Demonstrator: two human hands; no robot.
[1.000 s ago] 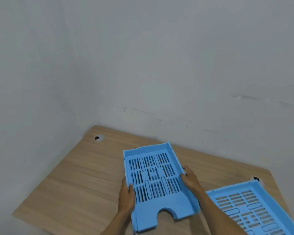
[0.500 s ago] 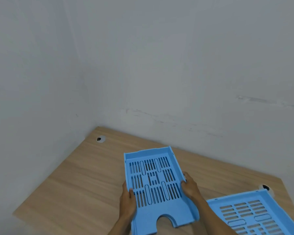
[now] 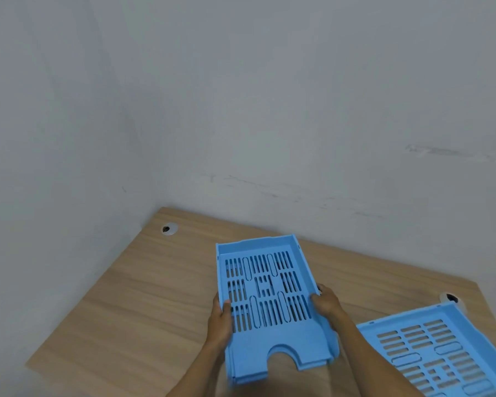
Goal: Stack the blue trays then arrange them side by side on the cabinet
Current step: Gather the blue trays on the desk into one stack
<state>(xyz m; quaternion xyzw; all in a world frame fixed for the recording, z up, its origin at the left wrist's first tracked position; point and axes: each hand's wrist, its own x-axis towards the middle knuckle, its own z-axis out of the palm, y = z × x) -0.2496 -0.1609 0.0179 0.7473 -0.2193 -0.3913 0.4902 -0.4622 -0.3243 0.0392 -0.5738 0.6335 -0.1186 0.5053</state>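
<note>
Tray stack (image 3: 267,296) nearer, both hands' grip

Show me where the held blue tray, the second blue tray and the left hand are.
held blue tray (image 3: 265,285): head view, slotted floor.
second blue tray (image 3: 438,353): head view, slotted floor.
left hand (image 3: 219,322): head view, back of hand.

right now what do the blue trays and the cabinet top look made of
Held blue tray: looks like moulded plastic, matte, with uniform colour and cut slots. Second blue tray: apparently the same. Cabinet top: wood grain, likely laminate or veneer, satin; solid wood cannot be ruled out.
</note>
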